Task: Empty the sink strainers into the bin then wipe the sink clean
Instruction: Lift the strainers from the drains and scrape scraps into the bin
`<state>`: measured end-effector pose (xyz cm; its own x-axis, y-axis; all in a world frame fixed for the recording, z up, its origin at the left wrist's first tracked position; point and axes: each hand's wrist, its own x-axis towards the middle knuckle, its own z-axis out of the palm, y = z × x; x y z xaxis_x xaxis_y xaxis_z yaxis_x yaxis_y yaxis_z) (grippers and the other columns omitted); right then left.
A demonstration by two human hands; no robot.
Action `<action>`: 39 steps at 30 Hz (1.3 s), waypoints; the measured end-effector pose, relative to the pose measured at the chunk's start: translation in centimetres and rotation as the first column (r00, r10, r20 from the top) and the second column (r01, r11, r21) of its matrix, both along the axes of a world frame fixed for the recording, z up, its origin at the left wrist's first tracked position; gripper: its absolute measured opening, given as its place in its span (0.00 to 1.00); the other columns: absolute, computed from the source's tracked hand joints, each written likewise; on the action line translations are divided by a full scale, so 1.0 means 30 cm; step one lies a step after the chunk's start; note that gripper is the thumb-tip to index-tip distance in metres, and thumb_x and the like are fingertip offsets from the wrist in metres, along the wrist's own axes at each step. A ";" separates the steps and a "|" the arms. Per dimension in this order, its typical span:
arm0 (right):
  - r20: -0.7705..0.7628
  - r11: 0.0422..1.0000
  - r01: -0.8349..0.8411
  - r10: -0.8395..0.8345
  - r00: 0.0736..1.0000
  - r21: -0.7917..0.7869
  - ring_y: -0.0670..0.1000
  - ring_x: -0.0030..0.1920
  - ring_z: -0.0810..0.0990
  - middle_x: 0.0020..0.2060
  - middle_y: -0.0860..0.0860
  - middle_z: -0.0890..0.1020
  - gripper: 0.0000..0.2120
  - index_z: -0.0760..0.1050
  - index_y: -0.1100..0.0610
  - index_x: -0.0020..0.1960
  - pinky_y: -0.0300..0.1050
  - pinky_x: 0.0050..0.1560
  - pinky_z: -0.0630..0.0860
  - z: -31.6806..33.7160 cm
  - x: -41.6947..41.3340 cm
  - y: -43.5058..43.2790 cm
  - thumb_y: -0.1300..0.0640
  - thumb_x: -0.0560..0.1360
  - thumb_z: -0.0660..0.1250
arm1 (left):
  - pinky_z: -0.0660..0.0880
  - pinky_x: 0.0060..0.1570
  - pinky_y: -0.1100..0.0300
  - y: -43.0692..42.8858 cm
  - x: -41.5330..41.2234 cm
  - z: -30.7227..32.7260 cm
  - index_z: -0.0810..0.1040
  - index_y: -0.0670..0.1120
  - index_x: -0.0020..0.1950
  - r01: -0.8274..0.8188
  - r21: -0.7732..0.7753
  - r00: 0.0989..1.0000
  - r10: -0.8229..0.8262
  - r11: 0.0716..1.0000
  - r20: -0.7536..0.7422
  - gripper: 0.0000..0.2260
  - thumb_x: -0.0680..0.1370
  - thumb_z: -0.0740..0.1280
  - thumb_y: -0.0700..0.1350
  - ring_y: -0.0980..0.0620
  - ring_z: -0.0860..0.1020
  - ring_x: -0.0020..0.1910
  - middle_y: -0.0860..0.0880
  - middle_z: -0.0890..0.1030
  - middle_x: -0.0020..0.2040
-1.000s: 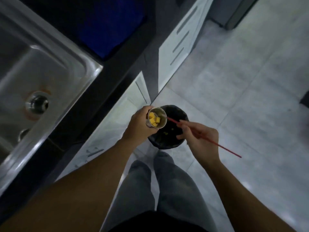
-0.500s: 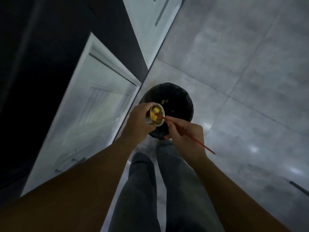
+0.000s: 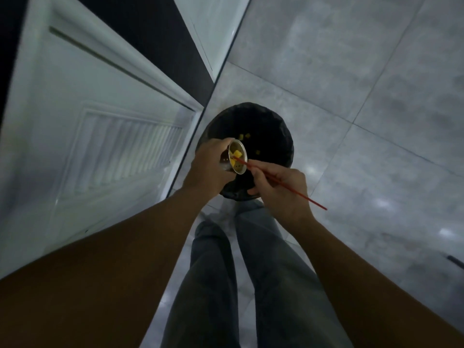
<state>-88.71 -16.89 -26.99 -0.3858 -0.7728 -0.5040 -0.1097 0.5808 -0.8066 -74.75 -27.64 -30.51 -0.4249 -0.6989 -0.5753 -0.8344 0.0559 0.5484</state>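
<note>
My left hand point(image 3: 209, 163) grips a small metal sink strainer point(image 3: 236, 159), tilted on its side over the black bin point(image 3: 273, 126) on the floor. Yellow food bits point(image 3: 237, 154) cling inside the strainer. My right hand point(image 3: 278, 189) pinches a thin red stick point(image 3: 288, 188), and its tip pokes into the strainer's mouth. A few yellow bits point(image 3: 247, 135) lie inside the bin. The sink is out of view.
A white cabinet door point(image 3: 95, 126) with a louvred panel stands close on the left, with a dark gap point(image 3: 155, 33) behind it. Grey floor tiles point(image 3: 364, 84) spread to the right. My legs point(image 3: 226, 272) in grey trousers stand just behind the bin.
The view has dropped from the sink and counter down to the bin. The stick's tip has entered the strainer, and fewer yellow bits sit in it while more lie in the bin.
</note>
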 end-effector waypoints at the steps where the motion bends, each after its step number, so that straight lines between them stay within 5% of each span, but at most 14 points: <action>1: -0.007 1.000 0.014 -0.014 1.000 0.005 0.42 0.39 0.86 0.46 0.45 0.87 0.10 0.84 0.51 0.58 0.37 0.44 0.84 -0.009 -0.007 -0.001 0.59 0.80 0.68 | 0.70 0.65 0.60 -0.003 0.001 -0.005 0.71 0.48 0.74 0.003 0.001 1.000 -0.003 1.000 0.010 0.33 0.71 0.79 0.42 0.49 0.72 0.69 0.47 0.75 0.69; 8: -0.020 0.996 0.080 -0.081 0.997 -0.028 0.42 0.37 0.86 0.43 0.46 0.87 0.09 0.83 0.53 0.58 0.33 0.43 0.82 -0.013 -0.054 0.015 0.60 0.80 0.68 | 0.68 0.62 0.61 -0.025 0.013 -0.021 0.71 0.49 0.74 0.032 0.004 0.998 -0.032 0.999 0.049 0.34 0.70 0.79 0.41 0.47 0.72 0.68 0.46 0.75 0.68; 15: 0.082 1.000 0.016 -0.015 0.997 -0.011 0.45 0.43 0.87 0.49 0.48 0.87 0.10 0.84 0.55 0.58 0.42 0.44 0.85 -0.026 0.008 -0.019 0.61 0.80 0.67 | 0.71 0.65 0.56 -0.034 -0.008 -0.023 0.71 0.48 0.74 0.052 0.002 0.998 -0.052 0.999 0.043 0.34 0.70 0.79 0.43 0.48 0.72 0.68 0.46 0.75 0.68; 21: -0.044 0.999 0.013 -0.014 0.999 -0.035 0.40 0.41 0.85 0.44 0.42 0.86 0.10 0.84 0.49 0.57 0.34 0.43 0.83 -0.033 0.026 0.021 0.60 0.80 0.68 | 0.71 0.67 0.52 -0.039 0.007 -0.019 0.69 0.47 0.76 0.073 0.010 0.990 -0.073 0.997 0.118 0.34 0.71 0.78 0.44 0.47 0.69 0.69 0.45 0.72 0.69; 29: -0.117 0.993 0.005 -0.019 0.993 -0.115 0.43 0.38 0.85 0.40 0.39 0.85 0.11 0.83 0.46 0.57 0.35 0.42 0.83 -0.025 0.009 0.033 0.59 0.80 0.68 | 0.71 0.70 0.50 -0.036 -0.010 -0.013 0.68 0.47 0.77 0.021 0.050 0.989 -0.028 0.999 0.146 0.36 0.72 0.78 0.42 0.45 0.69 0.71 0.43 0.70 0.71; 39: -0.196 0.996 -0.091 0.091 0.976 0.006 0.39 0.41 0.85 0.39 0.36 0.83 0.10 0.83 0.44 0.57 0.37 0.46 0.84 -0.073 -0.026 0.039 0.54 0.80 0.66 | 0.71 0.70 0.51 -0.008 -0.008 -0.008 0.69 0.47 0.76 -0.016 0.083 0.996 0.009 0.996 0.086 0.35 0.71 0.78 0.42 0.46 0.69 0.71 0.43 0.71 0.70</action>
